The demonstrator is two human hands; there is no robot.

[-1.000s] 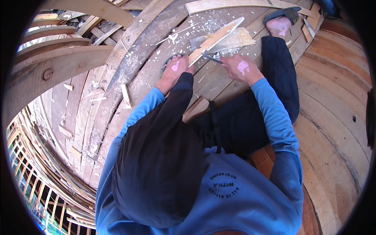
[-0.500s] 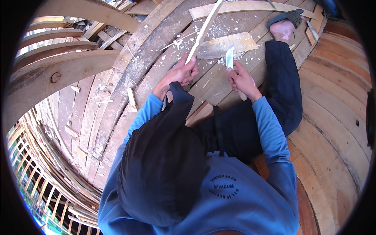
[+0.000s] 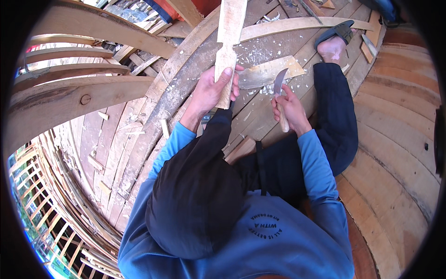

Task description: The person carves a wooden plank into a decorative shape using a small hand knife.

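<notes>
My left hand (image 3: 214,89) grips the narrow lower end of a long pale wooden piece (image 3: 229,42), which stands upright and reaches to the top of the view. My right hand (image 3: 290,108) holds a knife (image 3: 279,84) by its wooden handle, the curved blade pointing up, a little to the right of the wooden piece and apart from it. Between the hands, flat on the planks, lies a short wooden block (image 3: 269,71) with white shavings around it. My blue sleeves and dark trousers fill the lower middle of the view.
I sit on the curved plank floor (image 3: 395,153) of a wooden boat hull. Heavy curved ribs (image 3: 69,100) run along the left. My right foot in a sandal (image 3: 334,39) rests at the upper right. Loose offcuts and wood chips (image 3: 100,162) lie scattered on the left planks.
My left hand has raised the wooden piece from lying slanted on the block to standing upright. My right hand has lifted the knife off the work and holds it blade up.
</notes>
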